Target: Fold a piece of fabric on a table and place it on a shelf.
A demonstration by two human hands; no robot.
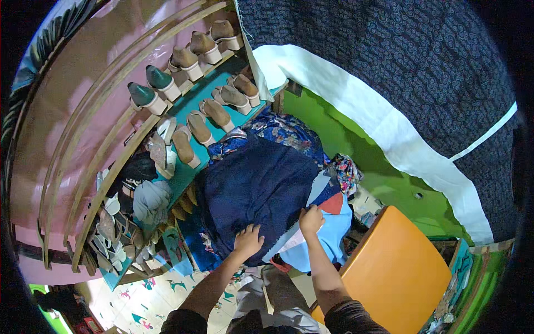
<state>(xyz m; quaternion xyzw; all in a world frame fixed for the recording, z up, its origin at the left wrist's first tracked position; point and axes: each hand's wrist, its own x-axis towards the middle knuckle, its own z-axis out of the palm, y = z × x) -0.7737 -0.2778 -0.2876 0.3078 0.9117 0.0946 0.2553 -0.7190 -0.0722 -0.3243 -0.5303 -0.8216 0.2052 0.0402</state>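
Note:
A large piece of navy blue cloth lies spread over a pile of fabrics in the middle, with a pale light-blue edge along its right side. My left hand rests on the near part of this cloth, its fingers spread over the surface. At the pale edge, my right hand is closed in a pinch on the navy cloth. Beneath that hand and to its right lies light-blue cloth with a red patch. Blue floral fabric bulges out behind the navy cloth.
Wooden shelves on the left hold several heeled shoes and a grey cloth. An orange stool or chair top stands close on my right. Dark patterned fabric with a white border hangs at the upper right. Scraps litter the tiled floor.

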